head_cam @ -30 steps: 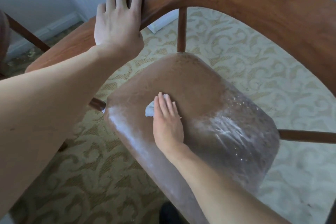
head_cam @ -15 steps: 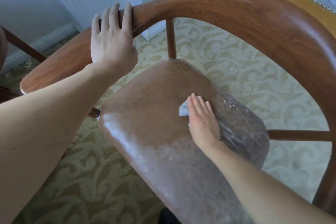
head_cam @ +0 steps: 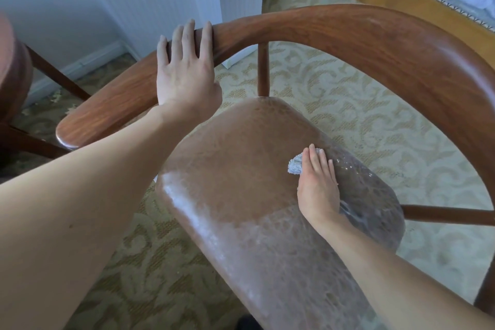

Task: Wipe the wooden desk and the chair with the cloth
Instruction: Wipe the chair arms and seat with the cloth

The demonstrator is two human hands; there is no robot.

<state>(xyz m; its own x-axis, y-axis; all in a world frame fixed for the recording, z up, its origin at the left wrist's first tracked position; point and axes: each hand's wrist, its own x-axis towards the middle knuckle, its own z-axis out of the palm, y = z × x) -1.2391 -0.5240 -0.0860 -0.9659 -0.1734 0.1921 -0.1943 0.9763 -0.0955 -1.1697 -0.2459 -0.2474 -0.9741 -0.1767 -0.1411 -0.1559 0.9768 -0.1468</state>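
Chair seen from above, its brown leather seat tilted toward the viewer. Right hand presses a small white cloth flat on the seat's right side, fingers straight and together. Left hand steadies the curved wooden backrest, fingers slightly spread over the rail. Overlapping strokes with even pressure would likely clear the hazy streaks near the front edge.

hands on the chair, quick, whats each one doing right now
Left hand: open, fingers resting over the chair's curved rail.
Right hand: open, flat fingers pressing the cloth onto the seat.
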